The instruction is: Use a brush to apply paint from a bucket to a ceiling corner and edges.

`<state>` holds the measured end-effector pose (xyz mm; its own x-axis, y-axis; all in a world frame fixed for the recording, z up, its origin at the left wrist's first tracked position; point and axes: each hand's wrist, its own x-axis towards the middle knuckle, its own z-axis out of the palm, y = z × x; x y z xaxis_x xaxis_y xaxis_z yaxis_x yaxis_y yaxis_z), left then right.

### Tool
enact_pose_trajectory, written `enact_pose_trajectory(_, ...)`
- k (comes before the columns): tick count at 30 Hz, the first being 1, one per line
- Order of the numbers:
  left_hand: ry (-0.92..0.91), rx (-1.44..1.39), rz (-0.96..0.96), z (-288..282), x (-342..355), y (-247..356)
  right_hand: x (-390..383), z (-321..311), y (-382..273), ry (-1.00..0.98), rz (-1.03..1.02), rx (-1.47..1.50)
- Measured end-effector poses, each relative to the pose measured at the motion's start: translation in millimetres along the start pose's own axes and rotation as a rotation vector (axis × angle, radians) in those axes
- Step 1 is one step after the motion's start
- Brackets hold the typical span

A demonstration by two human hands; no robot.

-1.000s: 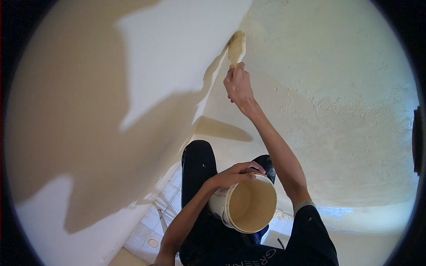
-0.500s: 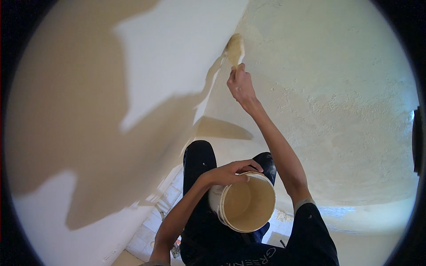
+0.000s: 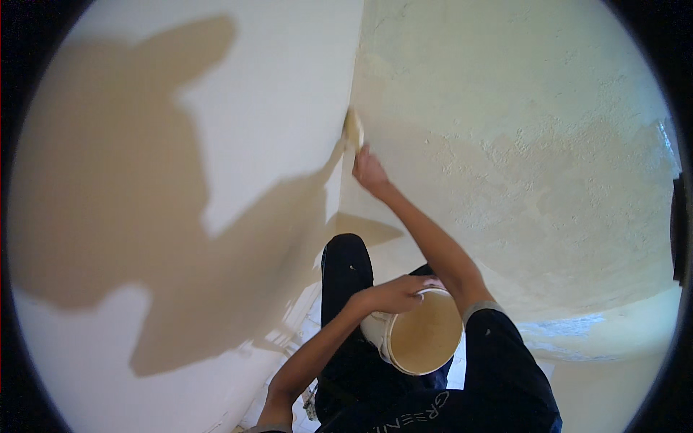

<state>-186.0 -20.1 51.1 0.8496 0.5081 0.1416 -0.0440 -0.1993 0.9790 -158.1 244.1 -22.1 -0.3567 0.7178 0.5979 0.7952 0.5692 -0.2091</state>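
My right hand (image 3: 369,169) is closed on a pale paintbrush (image 3: 353,126), raised to the corner where the smooth white wall (image 3: 274,79) meets the rougher cream, mottled wall (image 3: 527,187); its bristles appear to touch that corner and are slightly blurred. My left hand (image 3: 395,294) grips the rim of a white plastic bucket (image 3: 374,332) at my lap, with beige liquid inside. Part of the bucket's top edge lies behind my left hand and right arm.
My knee (image 3: 346,252) in dark trousers is close to the corner. Pale floor tiles (image 3: 456,369) show in narrow patches around my legs. Shadows of my body and arm fall across the left wall. A dark narrow object (image 3: 676,227) is at the far right rim.
The brush and my right hand have moved down and to the left along the corner. The bucket and my left hand appear slightly farther right, as the view has shifted.
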Motion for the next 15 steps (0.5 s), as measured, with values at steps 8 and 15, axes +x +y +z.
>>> enact_pose_trajectory(8, 0.081, -0.178, 0.041, -10, -20, 5, -51, -17, 17, -0.489, 0.285, 0.292)
enact_pose_trajectory(15, 0.241, -0.358, -0.046, -35, -57, 13, -6, -19, 25, -0.165, 0.207, 0.254)
